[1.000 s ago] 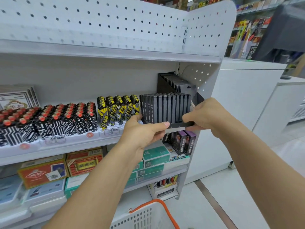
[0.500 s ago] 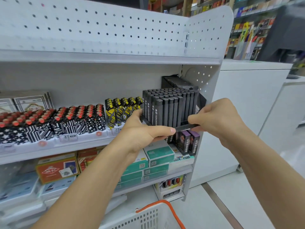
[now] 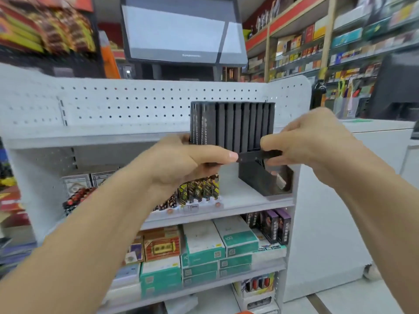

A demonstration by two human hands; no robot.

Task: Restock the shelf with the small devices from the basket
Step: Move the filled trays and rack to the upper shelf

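Since the earlier frames we had lifted the black tray of small devices (image 3: 232, 125) off the middle shelf (image 3: 244, 200), so it now sat raised in front of the pegboard back panel (image 3: 136, 103), well above the empty black holder (image 3: 265, 180) standing at the shelf's right end; our view had also tipped up, showing a monitor (image 3: 181, 30) behind the unit; our left hand (image 3: 181, 164) gripped the tray's lower left corner, thumb along its front lip; our right hand (image 3: 310, 141) pinched the front lip at the right, fingers curled round it; the devices stood upright in tight rows inside the tray, clear of the shelf; we judged the risk to be a tilt, since only the bottom edge was held and a tall load could tip forward or spill; the patterned lighters (image 3: 197, 189) below could be knocked; only an orange sliver of the basket (image 3: 246, 312) showed at the bottom edge.
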